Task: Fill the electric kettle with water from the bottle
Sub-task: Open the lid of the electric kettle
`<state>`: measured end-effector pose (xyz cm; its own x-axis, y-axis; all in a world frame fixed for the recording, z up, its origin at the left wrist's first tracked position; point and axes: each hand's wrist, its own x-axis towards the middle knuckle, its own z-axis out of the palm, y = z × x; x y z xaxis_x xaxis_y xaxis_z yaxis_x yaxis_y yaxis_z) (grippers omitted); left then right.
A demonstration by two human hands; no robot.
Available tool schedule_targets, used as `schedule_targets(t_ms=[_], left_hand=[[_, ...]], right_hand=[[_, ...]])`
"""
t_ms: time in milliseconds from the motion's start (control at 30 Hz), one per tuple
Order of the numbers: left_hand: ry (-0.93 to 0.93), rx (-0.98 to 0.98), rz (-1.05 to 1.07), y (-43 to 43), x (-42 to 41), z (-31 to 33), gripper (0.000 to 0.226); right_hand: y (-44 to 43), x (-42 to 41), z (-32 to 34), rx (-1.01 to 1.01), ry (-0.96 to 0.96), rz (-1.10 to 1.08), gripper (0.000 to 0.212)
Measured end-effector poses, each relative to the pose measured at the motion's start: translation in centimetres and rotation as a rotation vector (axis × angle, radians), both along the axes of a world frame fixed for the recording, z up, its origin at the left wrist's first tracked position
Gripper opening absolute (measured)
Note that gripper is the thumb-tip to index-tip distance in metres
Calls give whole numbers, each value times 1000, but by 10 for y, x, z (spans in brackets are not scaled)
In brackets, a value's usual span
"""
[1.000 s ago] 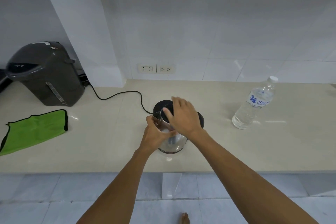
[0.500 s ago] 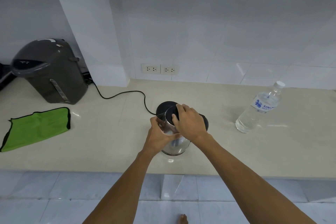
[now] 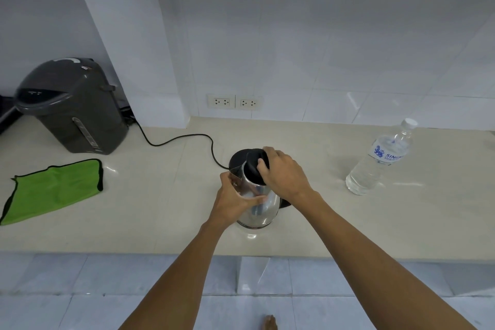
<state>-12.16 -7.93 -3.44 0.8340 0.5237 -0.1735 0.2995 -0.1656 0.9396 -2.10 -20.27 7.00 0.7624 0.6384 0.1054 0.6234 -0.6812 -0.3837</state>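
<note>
A shiny steel electric kettle (image 3: 261, 210) with a black lid (image 3: 253, 170) stands at the counter's middle, near the front edge. My left hand (image 3: 235, 199) grips the kettle's body just below the spout. My right hand (image 3: 285, 174) is closed over the right side of the black lid, hiding the handle. A clear water bottle (image 3: 379, 162) with a white cap and a blue label stands upright to the right, apart from both hands.
A dark grey hot-water dispenser (image 3: 72, 104) sits at the back left. A green cloth (image 3: 53, 189) lies in front of it. A black cord (image 3: 182, 139) runs from the left corner to the kettle. Two wall sockets (image 3: 234, 102) sit behind.
My right hand has slid slightly toward the right side of the lid, so more of the black lid shows. The left hand still holds the kettle's body. The bottle has stayed put.
</note>
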Motion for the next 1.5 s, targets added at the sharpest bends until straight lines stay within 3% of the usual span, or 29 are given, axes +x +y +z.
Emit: schedule_targets(t_ms=[100,400,600,1067,1500], left_hand=[[8,2,-3,0,-1,1,108],[19,17,-6,2,-1,1,106],[34,44,-16,1,-2,3,99],[36,47,-18,2,-2,5,97],[60,51,-29,1,-4,10,98]], right_hand=[[-11,7,6,145,79,-21,39],[-54,26,5,684,591,-162,31],[-66,27,-3,915,837,-212,27],[-86,26,-25,1178,1065,-263,22],[-89,27,-41,1306,1127,-347,25]])
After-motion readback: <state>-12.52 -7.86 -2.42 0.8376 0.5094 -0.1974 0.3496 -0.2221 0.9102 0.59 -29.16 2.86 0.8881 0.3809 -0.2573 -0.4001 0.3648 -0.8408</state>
